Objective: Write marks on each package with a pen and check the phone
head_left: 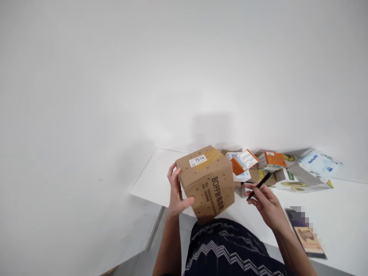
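A brown cardboard box (207,184) is tilted above the near edge of the white table, against my body. It has black print, yellow tape along its top and a white label (198,160) reading 7519. My left hand (177,189) grips the box's left side, thumb on the front face and fingers over the far edge. Between the thumb and fingers of my right hand (264,201) is a black pen (258,186), held slantwise just right of the box. Behind that hand lie small packages, among them an orange and white carton (244,161).
Another orange-topped carton (271,160) sits farther right, near a carton with avocado pictures (293,184) and a light blue packet (319,163). A phone (307,237) lies at the table's near right. The white table (155,172) meets a white wall at the back.
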### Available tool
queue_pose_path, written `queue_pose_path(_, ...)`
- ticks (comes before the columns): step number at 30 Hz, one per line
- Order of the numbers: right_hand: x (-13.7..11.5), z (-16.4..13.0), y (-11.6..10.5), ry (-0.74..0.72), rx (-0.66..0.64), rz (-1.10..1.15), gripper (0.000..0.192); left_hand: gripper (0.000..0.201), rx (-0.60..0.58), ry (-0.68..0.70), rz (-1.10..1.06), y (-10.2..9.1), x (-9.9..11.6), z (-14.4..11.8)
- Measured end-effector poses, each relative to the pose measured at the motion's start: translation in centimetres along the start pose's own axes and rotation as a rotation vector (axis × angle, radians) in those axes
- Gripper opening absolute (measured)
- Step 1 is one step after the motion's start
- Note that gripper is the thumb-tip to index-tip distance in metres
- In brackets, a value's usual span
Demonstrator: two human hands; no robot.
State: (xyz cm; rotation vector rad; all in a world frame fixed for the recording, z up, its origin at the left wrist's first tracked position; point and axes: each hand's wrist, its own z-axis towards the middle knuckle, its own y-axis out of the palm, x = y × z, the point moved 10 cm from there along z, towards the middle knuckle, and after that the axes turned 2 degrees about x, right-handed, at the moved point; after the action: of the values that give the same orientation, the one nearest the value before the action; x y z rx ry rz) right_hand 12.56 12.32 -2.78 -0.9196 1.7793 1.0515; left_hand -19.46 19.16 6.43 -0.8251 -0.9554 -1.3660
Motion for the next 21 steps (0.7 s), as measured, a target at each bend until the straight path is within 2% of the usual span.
queue_pose_path(4,-1.1,-0.4,-1.3,-0.04,0.109,0.07,0.029,0.092,-0.121,0.237,0.281,1.6,1.1,-0.8)
queue_pose_path(6,-1.7,-0.6,-2.0,-0.084,0.175,0.074,0.03,0.095,-0.133,0.356,0.372,1.9,1.2,-1.2)
queue_pose_path(8,-2.3,-0.9,-2.3,-0.125,0.206,0.087,0.029,0.093,-0.082,0.431,0.428,1.6,1.2,-1.3)
queue_pose_path(10,-2.6,-1.1,-2.2,-0.145,0.186,0.116,0.028,0.093,0.019,0.473,0.465,0.7,1.2,-1.2)
queue_pose_path(14,-2.6,-1.3,-1.9,-0.14,0.147,0.196,0.025,0.093,0.281,0.494,0.514,-2.6,1.5,-0.7)
queue_pose_path(16,-2.5,-1.2,-2.0,-0.14,0.152,0.221,0.023,0.095,0.357,0.512,0.556,-3.8,1.8,-0.6)
queue_pose_path(18,-2.5,-1.1,-1.8,-0.139,0.153,0.239,0.022,0.099,0.37,0.533,0.614,-4.0,1.9,-0.8)
queue_pose_path(21,-2.7,-1.0,-1.2,-0.147,0.153,0.248,0.021,0.1,0.301,0.533,0.633,-2.8,1.2,-1.5)
